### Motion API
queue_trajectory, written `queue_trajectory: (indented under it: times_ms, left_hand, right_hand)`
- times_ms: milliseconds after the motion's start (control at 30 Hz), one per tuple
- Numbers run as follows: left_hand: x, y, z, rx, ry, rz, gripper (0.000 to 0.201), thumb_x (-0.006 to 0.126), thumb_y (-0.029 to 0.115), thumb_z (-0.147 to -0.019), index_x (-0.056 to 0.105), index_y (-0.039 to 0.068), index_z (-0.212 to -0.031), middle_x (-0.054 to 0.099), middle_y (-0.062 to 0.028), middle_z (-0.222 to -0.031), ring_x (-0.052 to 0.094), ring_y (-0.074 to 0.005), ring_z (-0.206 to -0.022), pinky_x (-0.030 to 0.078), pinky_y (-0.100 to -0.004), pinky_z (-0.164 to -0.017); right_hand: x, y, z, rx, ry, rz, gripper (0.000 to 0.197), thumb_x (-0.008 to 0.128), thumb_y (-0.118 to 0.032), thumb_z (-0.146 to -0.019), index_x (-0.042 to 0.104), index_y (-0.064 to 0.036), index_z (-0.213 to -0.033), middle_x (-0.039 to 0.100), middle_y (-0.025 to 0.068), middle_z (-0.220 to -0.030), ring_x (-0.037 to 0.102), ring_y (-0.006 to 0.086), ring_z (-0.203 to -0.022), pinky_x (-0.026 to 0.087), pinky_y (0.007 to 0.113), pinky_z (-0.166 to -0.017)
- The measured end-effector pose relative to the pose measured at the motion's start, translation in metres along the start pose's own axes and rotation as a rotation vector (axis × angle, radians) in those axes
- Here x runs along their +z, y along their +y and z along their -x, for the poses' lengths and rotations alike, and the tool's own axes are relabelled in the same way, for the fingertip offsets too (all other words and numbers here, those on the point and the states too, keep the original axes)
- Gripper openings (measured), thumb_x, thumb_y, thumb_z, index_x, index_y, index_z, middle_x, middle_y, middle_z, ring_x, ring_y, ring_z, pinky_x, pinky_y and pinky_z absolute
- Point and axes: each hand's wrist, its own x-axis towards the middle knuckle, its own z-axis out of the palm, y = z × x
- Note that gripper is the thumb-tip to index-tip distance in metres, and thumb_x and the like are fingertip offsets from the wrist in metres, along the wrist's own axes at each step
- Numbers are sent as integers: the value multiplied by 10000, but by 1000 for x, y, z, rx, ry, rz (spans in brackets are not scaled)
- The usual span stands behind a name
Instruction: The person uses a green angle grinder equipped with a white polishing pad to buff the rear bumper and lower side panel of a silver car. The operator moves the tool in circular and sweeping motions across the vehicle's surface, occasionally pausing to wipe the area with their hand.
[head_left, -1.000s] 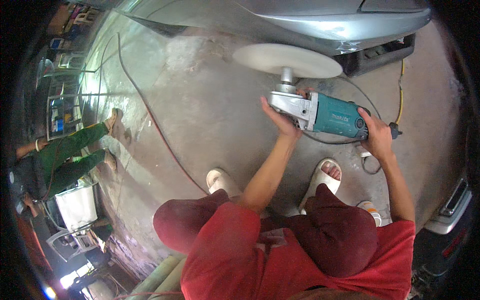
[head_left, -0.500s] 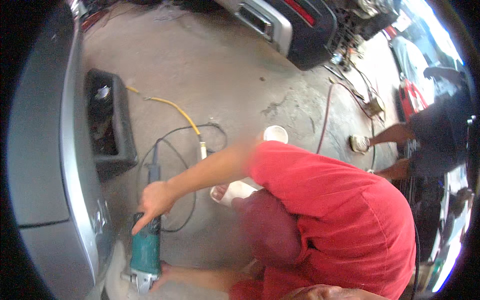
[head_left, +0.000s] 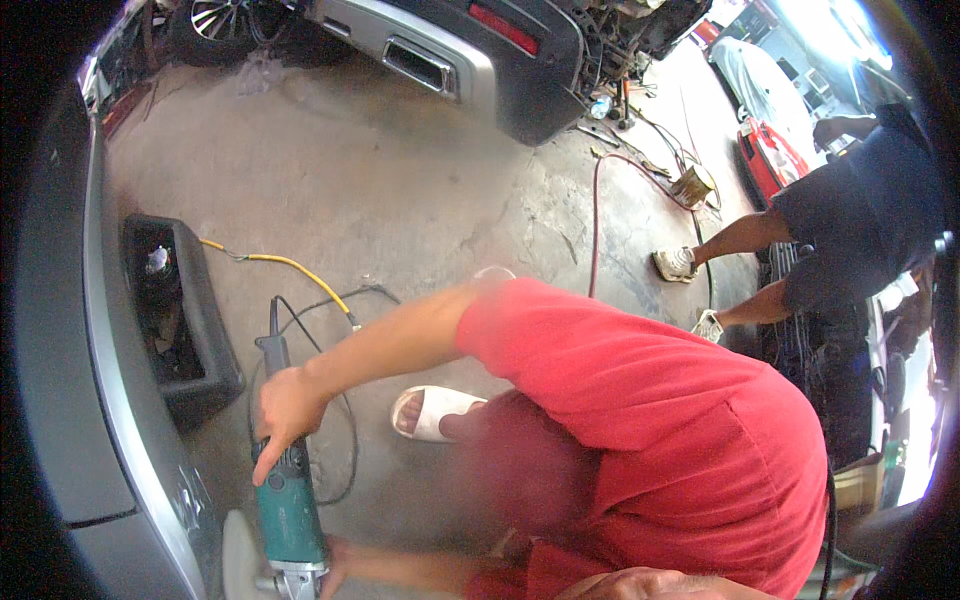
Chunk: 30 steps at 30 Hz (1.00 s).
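A teal angle grinder (head_left: 290, 515) with a pale round pad (head_left: 238, 555) is held beside the grey car panel (head_left: 90, 400) at the left. My right hand (head_left: 287, 408) wraps round its black rear part, thumb along the body. My left hand (head_left: 338, 568) closes at its metal head; most of those fingers are hidden. The pad stands edge-on against the panel's lower side, where scuffs show, but I cannot tell if it touches. A black cable trails from the grinder's rear and loops on the floor.
A black plastic trough-like part (head_left: 190, 310) lies by the panel. A yellow cord (head_left: 290, 262) crosses the concrete floor. A car bumper (head_left: 430, 55) is at the top. To the right another person (head_left: 840, 215) stands near a red hose (head_left: 600, 200) and a metal can (head_left: 692, 186).
My view has shifted, so the floor things and car panel sit farther left and mostly lower. The grinder stays in both hands, slightly farther up along the panel.
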Motion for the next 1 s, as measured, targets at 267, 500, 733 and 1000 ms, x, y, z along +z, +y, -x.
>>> queue_trajectory:
  times_ms: [267, 500, 733, 1000]
  left_hand:
    - [5, -8, 0, 4, -22, -3, 742, 303, 722, -864, 476, 106, -1239, 603, -123, -1064, 611, -297, -945, 524, -441, -828]
    - [-29, 7, -22, 85, 90, 220, 729, 305, 720, -864, 479, 117, -1236, 609, -122, -1047, 624, -287, -919, 537, -442, -811]
    - [-56, 10, -68, 284, 240, 469, 717, 308, 717, -864, 481, 127, -1233, 614, -121, -1031, 637, -278, -893, 551, -444, -793]
    - [-90, 25, -93, 324, 533, 469, 771, 304, 743, -839, 463, 129, -1277, 604, -115, -1084, 621, -297, -964, 530, -463, -840]
  right_hand:
    - [-6, 21, 34, -11, 24, -32, 858, 643, -175, -778, 182, -437, -1454, 607, 73, -866, 632, 318, -720, 502, 452, -565]
    - [2, 24, 7, -10, -81, -77, 851, 567, -20, -818, 204, -439, -1463, 606, 101, -899, 635, 290, -750, 526, 365, -558]
    - [59, 2, -41, 21, -86, -91, 923, 714, -80, -644, 298, -320, -1433, 606, 77, -914, 652, 305, -799, 542, 411, -673]
    - [93, -8, -96, -9, -59, -120, 925, 715, -26, -588, 362, -284, -1403, 654, 112, -1088, 652, 342, -890, 542, 426, -725]
